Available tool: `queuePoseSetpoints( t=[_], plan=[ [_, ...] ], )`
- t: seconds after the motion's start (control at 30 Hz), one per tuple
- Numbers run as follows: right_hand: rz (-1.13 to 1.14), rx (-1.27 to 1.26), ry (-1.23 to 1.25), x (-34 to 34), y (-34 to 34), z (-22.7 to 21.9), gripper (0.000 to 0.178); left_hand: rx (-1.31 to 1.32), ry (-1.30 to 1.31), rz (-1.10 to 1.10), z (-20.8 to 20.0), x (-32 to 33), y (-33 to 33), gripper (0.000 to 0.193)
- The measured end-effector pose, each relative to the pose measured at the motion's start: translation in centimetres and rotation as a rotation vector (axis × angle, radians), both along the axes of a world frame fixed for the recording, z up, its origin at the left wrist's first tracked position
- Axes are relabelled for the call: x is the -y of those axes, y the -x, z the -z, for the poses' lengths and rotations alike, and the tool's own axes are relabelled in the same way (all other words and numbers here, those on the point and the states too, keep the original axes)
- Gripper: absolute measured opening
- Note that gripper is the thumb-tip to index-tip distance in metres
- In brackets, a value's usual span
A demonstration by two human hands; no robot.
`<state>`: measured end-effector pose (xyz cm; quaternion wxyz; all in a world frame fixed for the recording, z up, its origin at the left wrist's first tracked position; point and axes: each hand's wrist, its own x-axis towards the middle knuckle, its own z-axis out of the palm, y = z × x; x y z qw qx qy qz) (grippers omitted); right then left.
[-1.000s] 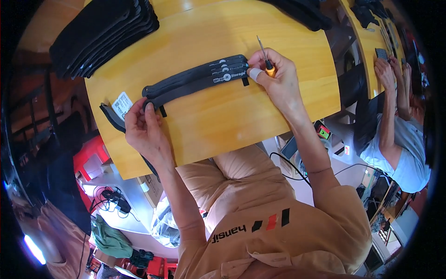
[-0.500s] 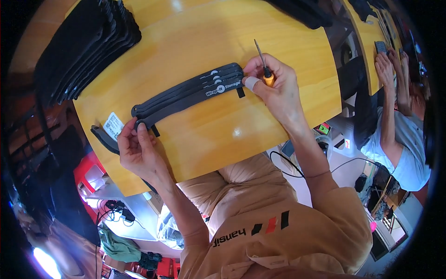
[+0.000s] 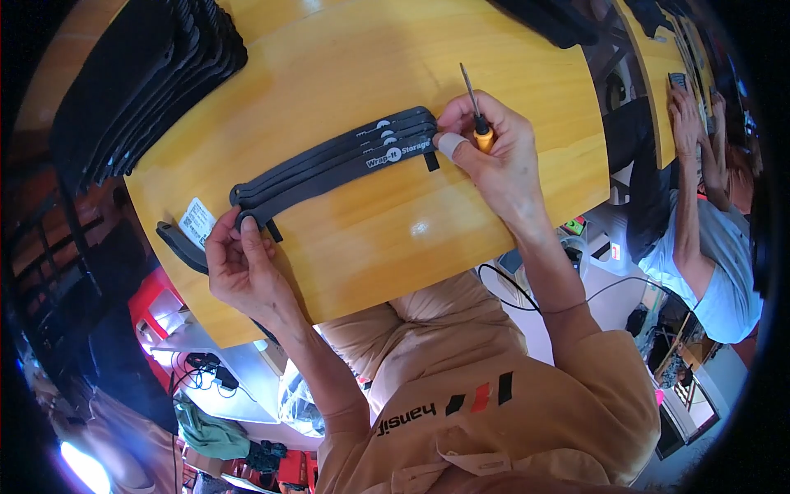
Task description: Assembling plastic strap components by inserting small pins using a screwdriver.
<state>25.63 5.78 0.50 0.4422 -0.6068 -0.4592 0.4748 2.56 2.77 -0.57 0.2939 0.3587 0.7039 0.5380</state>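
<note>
Several black storage straps [image 3: 329,171] with white print lie overlapped in a slanting row on the wooden table. At their left end, my left hand [image 3: 247,259] pinches the nearest strap's rounded tip between thumb and fingers. The other end is between the thumb and fingertips of my right hand [image 3: 498,156], whose thumb has a pale wrap. Tucked in that same hand is a screwdriver [image 3: 484,133] with a yellow and black handle, its thin shaft pointing away from me. Short black tabs stick out under both ends of the nearest strap.
A tall stack of black straps [image 3: 123,82] rests at the table's far left. Beside my left hand are a white printed label [image 3: 196,221] and a curved black strap [image 3: 179,247]. More black material [image 3: 543,20] lies at the far edge. A person [image 3: 699,247] works at the right-hand table.
My right hand has shifted slightly to the right, with the screwdriver and strap end in it. Both hands keep their hold on the strap.
</note>
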Motion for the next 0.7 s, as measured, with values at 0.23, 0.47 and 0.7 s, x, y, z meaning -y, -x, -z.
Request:
queuePoseSetpoints(
  t=[0.23,0.47,0.7],
  plan=[
    [0.001,0.012,0.012,0.02,-0.11,0.03,0.012,-0.010,-0.013,0.010,0.02,-0.01,-0.02,0.013],
    [0.016,0.105,-0.004,-0.01,-0.16,0.08,0.011,-0.030,-0.005,0.003,0.00,0.01,-0.19,0.012],
    [0.016,0.118,-0.014,-0.02,-0.18,0.21,0.010,-0.027,0.002,-0.001,-0.01,0.01,-0.15,0.012]
  ],
)
